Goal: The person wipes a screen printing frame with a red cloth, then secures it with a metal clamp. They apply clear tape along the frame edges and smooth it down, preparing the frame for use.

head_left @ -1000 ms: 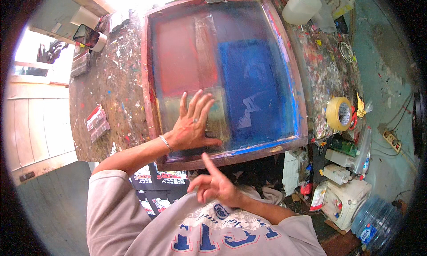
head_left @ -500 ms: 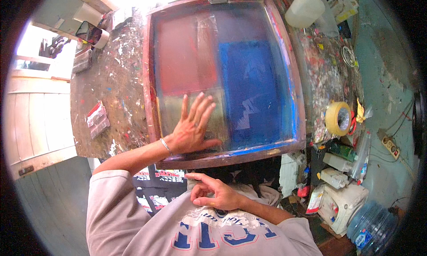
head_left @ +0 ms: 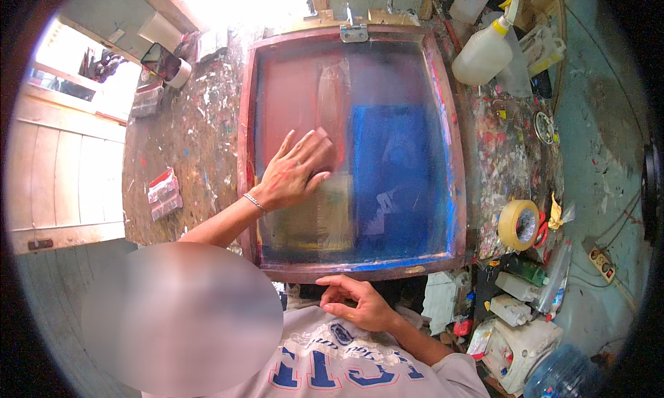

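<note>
A screen-printing frame (head_left: pixel 456 190) with a reddish wooden rim lies on the worktable. Its mesh has a red patch, a yellowish patch and a large blue block (head_left: pixel 398 170). A shiny strip of tape (head_left: pixel 333 87) runs down the red part. My left hand (head_left: pixel 296 168) rests palm down over the mesh, where red meets yellow, fingers extended and slightly blurred. Just off the frame's near edge, in front of my shirt, my right hand (head_left: pixel 358 304) hovers with its thumb and index finger apart and nothing visible between them.
A metal hinge clamp (head_left: pixel 354 33) holds the frame's far edge. On the paint-stained table's right are a spray bottle (head_left: pixel 483 52) and a tape roll (head_left: pixel 518 225); at left lies a small plastic packet (head_left: pixel 164 194). Bottles and a large water jug (head_left: pixel 564 374) stand low at right.
My left hand has moved up the mesh, from the yellowish patch toward the red one. My right hand keeps much the same pose. The view has shifted, showing more beyond the frame's far edge.
</note>
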A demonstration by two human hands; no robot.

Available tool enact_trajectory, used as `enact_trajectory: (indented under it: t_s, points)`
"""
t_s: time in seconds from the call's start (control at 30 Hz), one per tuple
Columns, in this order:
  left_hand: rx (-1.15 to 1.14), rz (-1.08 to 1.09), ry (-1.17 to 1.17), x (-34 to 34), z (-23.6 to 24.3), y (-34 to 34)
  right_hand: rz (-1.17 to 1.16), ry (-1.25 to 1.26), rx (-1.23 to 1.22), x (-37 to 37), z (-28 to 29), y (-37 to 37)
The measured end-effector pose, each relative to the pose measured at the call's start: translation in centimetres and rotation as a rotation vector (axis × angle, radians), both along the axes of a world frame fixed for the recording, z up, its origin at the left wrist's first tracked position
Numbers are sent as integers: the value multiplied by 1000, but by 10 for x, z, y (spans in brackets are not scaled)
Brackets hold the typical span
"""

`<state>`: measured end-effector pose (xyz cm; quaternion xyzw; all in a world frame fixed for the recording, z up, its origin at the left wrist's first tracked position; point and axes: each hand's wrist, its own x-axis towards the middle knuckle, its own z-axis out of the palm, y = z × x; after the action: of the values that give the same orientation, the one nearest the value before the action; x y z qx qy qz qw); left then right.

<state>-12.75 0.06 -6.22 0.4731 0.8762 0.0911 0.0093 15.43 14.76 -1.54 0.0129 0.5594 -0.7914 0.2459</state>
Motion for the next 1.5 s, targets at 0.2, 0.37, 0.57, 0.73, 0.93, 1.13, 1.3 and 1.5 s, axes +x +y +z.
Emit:
enact_trajectory:
  t_s: [0.2,0.37,0.57,0.73,0.93,1.13,1.3,1.5]
  points:
    - [135,-48,-3,-70,-3,60,-44,-15,48,-11,3,25]
    - [-90,99,54,-125,-21,58,-143,18,106,-14,18,57]
    - [66,409,-12,-160,-22,53,-315,25,202,-15,24,104]
    - [126,-56,133,-137,-7,60,-409,33,213,-16,17,123]
    - [-14,-140,11,-126,-5,77,-409,18,199,-23,19,127]
    - [46,-41,-105,-160,1,90,-480,28,278,-25,26,134]
    - [61,-86,11,-150,13,115,-636,142,489,12,35,166]
    - [402,-320,-467,11,26,192,-1080,-21,1262,61,31,232]
